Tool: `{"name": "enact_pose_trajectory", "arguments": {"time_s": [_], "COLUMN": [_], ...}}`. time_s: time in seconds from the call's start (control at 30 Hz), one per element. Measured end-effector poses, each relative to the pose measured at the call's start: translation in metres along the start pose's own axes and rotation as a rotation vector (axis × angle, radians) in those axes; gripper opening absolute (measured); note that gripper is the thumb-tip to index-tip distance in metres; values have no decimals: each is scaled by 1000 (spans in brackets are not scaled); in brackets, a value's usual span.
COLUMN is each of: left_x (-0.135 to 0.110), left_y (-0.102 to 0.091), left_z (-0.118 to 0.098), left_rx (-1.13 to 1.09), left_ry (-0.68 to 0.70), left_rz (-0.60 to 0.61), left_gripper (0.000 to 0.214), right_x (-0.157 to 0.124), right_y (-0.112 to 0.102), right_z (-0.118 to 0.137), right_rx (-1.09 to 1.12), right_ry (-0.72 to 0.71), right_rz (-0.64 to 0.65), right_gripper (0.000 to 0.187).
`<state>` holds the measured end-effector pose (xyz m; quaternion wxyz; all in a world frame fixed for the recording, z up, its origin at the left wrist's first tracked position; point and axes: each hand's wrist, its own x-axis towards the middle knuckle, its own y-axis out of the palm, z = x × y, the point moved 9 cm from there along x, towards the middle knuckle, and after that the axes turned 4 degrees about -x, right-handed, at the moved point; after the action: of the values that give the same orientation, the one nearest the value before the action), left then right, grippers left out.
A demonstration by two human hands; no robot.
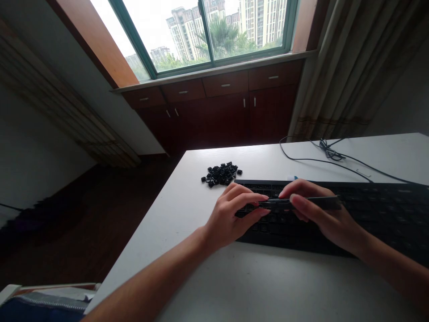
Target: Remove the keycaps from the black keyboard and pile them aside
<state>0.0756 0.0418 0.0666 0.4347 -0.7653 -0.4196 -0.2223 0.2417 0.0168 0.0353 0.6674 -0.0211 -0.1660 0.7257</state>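
Observation:
A black keyboard (pixel 291 235) lies on the white table, with some keycaps off at its left end. Above it, my right hand (pixel 321 214) grips a long, flat dark tool (pixel 323 203) between thumb and fingers; its exact kind is unclear. My left hand (pixel 234 208) pinches thumb and fingertips around the tool's left end, over the keyboard's left part. Whether a small piece sits between those left fingertips cannot be made out. Beyond my left hand, a heap of loose black keycaps (pixel 221 174) rests on the table.
A bundled black cable (pixel 330 150) trails over the far right of the white table (pixel 167 214). Behind the keyboard, partly hidden by my right hand, is a small blue-and-white item (pixel 292 178). A chair-like frame with dark blue cloth (pixel 43 308) stands at lower left.

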Motion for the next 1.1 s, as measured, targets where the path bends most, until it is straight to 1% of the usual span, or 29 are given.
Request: {"name": "enact_pose_trajectory", "arguments": {"time_s": [0.03,0.1,0.2,0.3,0.4,0.47,0.57,0.67,0.83,1.0,1.1], "left_x": [0,1,0,-3,-5,-5,-3,-1,-3,-5,-5], "left_y": [0,0,2,1,-1,-1,-2,-2,6,14,15], "left_z": [-2,-5,-7,1,9,10,8,8,11,9,9], "left_rx": [9,25,27,24,27,26,31,45,69,86,146], "left_ry": [12,43,66,4,-69,-80,-69,-72,-121,-136,-139], "left_rz": [-3,6,27,17,-3,-11,-13,-7,72,177,207], "left_gripper": [24,24,26,39,48,44,32,25,13,15,15], "right_x": [-1,-2,-2,0,3,4,5,5,2,0,-1], "right_y": [2,9,13,2,-10,-13,-13,-11,-1,5,10], "right_z": [3,7,9,11,9,6,-2,-7,-2,7,12], "right_rx": [-61,-153,-200,-211,-150,-71,40,85,7,-147,-195], "right_ry": [-16,-35,-39,-17,25,54,94,119,63,-41,-83], "right_rz": [10,46,68,-30,-121,-139,-147,-145,-80,-44,5], "right_gripper": [20,22,24,23,25,26,29,29,25,24,21]}}
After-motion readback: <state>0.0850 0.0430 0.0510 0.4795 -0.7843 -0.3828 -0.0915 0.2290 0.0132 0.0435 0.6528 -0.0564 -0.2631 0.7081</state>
